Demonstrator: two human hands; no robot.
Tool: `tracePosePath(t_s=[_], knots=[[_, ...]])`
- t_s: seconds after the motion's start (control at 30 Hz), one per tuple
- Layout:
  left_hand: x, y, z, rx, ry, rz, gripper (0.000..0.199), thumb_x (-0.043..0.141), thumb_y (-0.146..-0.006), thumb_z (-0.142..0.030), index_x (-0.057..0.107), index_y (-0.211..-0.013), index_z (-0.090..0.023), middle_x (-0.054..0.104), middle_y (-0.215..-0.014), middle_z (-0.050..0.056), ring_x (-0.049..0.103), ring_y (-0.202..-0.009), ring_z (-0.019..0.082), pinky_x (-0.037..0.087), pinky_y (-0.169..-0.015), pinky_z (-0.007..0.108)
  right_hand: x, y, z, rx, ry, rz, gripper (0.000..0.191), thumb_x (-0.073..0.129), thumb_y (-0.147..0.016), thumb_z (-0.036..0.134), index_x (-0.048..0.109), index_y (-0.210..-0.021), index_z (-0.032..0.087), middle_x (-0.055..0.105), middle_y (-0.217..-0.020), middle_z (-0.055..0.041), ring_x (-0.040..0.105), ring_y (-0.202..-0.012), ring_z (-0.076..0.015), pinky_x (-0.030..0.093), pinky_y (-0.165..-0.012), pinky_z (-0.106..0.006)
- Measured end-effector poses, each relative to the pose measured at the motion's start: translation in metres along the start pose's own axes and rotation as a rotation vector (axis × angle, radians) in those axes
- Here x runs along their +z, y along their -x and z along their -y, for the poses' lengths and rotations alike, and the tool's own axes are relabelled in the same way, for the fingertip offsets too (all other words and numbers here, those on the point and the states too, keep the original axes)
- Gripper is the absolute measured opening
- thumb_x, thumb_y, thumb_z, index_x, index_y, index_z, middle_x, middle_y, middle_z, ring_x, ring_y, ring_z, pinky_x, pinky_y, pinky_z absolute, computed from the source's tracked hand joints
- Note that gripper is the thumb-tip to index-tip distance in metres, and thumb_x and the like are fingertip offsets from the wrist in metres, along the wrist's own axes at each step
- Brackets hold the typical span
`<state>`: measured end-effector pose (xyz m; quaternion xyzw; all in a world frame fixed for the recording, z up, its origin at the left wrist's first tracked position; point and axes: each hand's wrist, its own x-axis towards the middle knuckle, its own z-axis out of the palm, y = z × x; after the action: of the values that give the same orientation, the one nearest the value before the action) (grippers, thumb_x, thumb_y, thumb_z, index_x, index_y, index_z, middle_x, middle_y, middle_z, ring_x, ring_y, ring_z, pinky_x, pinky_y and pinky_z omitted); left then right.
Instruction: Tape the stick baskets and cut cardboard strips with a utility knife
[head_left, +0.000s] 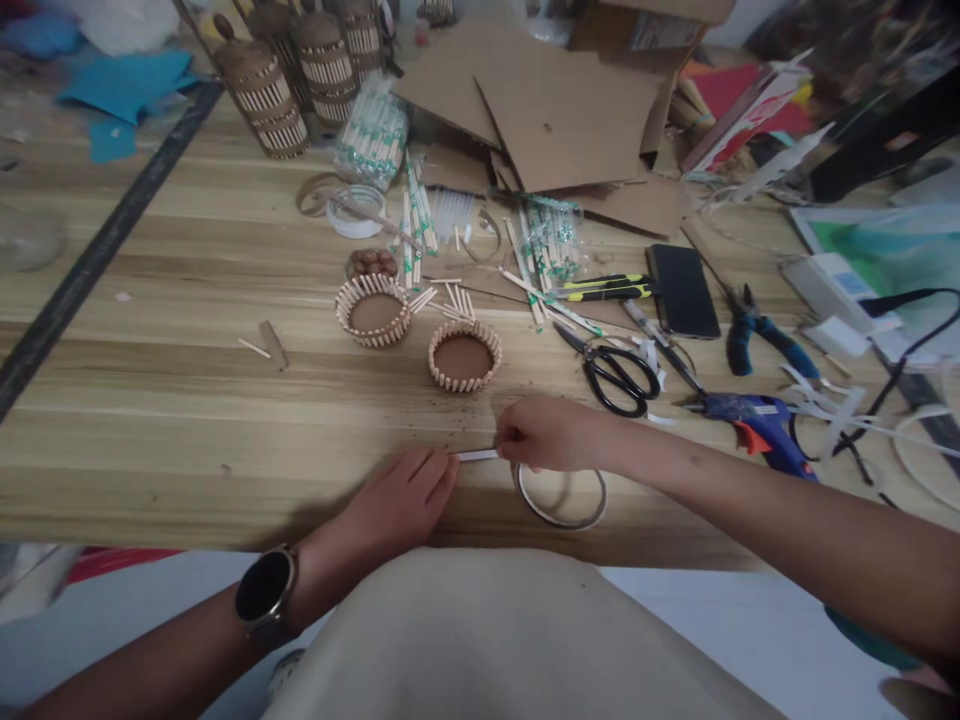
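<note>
A short pale strip of tape (478,455) stretches between my two hands just above the table's front edge. My left hand (411,492), palm down with fingers together, presses the strip's left end against the wood. My right hand (551,432) is closed in a pinch at the strip's other end; its fingertips are partly hidden. A thin roll of tape (564,522) lies under and in front of my right hand. Beyond the hands stand two round cardboard trays, the nearer one (463,360) and the farther one (373,312), both ringed with short wooden sticks.
Black-handled scissors (619,380), a blue glue gun (757,420), pliers (750,330) and a phone (682,290) lie to the right. Loose sticks (457,300), bagged sticks (373,135) and cardboard sheets (555,110) fill the back. Lantern-like stick cylinders (266,95) stand at back left.
</note>
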<state>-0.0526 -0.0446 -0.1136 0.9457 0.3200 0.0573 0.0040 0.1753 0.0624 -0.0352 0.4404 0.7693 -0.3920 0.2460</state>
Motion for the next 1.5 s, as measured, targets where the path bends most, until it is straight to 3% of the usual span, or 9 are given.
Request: tracePosePath(t_s=[0.2,0.37,0.5,0.6,0.8,1.0,1.2,1.4,1.5], knots=[[-0.017,-0.018,0.003,0.027,0.039,0.145,0.045,0.028,-0.102,-0.007,0.049,-0.142,-0.008,0.070,-0.104,0.014,0.063,-0.094,0.025,0.052,-0.076,0.035,0.001,0.000,-0.001,-0.012,-0.018,-0.010,0.024,0.055,-0.085,0.022,0.072,-0.068,0.019,0.069,-0.058,-0.0029,0.054,-0.052,-0.0136,0.028,-0.049,-0.027],[-0.020,-0.023,0.005,0.016,0.076,0.148,0.038,0.033,-0.101,-0.007,0.058,-0.130,-0.007,0.068,-0.100,0.013,0.062,-0.093,0.026,0.051,-0.076,0.036,0.004,0.000,-0.005,-0.013,-0.033,-0.019,0.023,0.055,-0.086,0.024,0.074,-0.074,0.019,0.070,-0.060,-0.0025,0.055,-0.052,-0.0139,0.030,-0.050,-0.027],[-0.030,-0.030,0.009,-0.109,0.186,0.058,0.034,0.034,-0.104,-0.013,0.067,-0.100,-0.012,0.064,-0.091,0.009,0.058,-0.085,0.023,0.050,-0.075,0.036,0.005,0.005,-0.005,-0.024,-0.035,-0.036,0.022,0.056,-0.089,0.026,0.076,-0.081,0.019,0.072,-0.065,-0.0024,0.058,-0.057,-0.0146,0.032,-0.053,-0.026],[-0.041,-0.044,0.013,-0.222,0.306,-0.027,0.029,0.040,-0.103,-0.017,0.068,-0.097,-0.013,0.062,-0.094,0.009,0.057,-0.090,0.024,0.051,-0.081,0.039,0.004,0.011,-0.001,-0.024,-0.015,-0.056,0.021,0.057,-0.089,0.026,0.077,-0.084,0.019,0.072,-0.068,-0.0032,0.058,-0.061,-0.0155,0.031,-0.055,-0.027],[-0.048,-0.071,0.021,-0.297,0.556,0.176,0.019,0.055,-0.092,-0.012,0.074,-0.090,-0.015,0.068,-0.093,0.007,0.062,-0.096,0.024,0.049,-0.088,0.037,0.002,0.023,0.008,0.002,0.041,-0.114,0.022,0.057,-0.091,0.027,0.077,-0.092,0.017,0.075,-0.080,-0.0071,0.061,-0.070,-0.0181,0.030,-0.057,-0.028],[-0.053,-0.076,0.021,-0.478,0.812,0.209,0.017,0.054,-0.083,-0.013,0.068,-0.074,-0.016,0.066,-0.073,0.001,0.059,-0.073,0.018,0.041,-0.067,0.028,0.000,0.032,0.015,0.061,0.094,-0.155,0.022,0.055,-0.093,0.027,0.075,-0.097,0.019,0.077,-0.092,-0.0070,0.067,-0.083,-0.0210,0.033,-0.061,-0.029],[-0.054,-0.076,0.019,-0.665,1.061,0.257,0.014,0.053,-0.078,-0.023,0.059,-0.066,-0.018,0.058,-0.061,-0.004,0.051,-0.060,0.013,0.032,-0.054,0.025,0.010,0.047,0.029,0.081,0.228,-0.227,0.024,0.049,-0.098,0.029,0.071,-0.096,0.019,0.077,-0.090,-0.0087,0.070,-0.080,-0.0219,0.028,-0.055,-0.030],[-0.057,-0.075,0.015,-0.734,1.088,0.215,0.014,0.052,-0.076,-0.026,0.057,-0.065,-0.018,0.058,-0.062,-0.004,0.050,-0.061,0.013,0.029,-0.055,0.024,0.038,0.056,0.041,-0.080,0.506,-0.388,0.019,0.054,-0.087,0.003,0.066,-0.090,0.017,0.074,-0.084,-0.0083,0.070,-0.072,-0.0194,0.029,-0.048,-0.029],[-0.055,-0.073,0.012,-0.741,1.075,0.208,0.014,0.052,-0.076,-0.026,0.058,-0.065,-0.018,0.061,-0.065,-0.003,0.052,-0.064,0.013,0.031,-0.057,0.025,0.048,0.060,0.039,-0.187,0.576,-0.507,0.021,0.053,-0.080,-0.001,0.063,-0.085,0.018,0.071,-0.077,-0.0071,0.068,-0.066,-0.0183,0.029,-0.044,-0.029]])
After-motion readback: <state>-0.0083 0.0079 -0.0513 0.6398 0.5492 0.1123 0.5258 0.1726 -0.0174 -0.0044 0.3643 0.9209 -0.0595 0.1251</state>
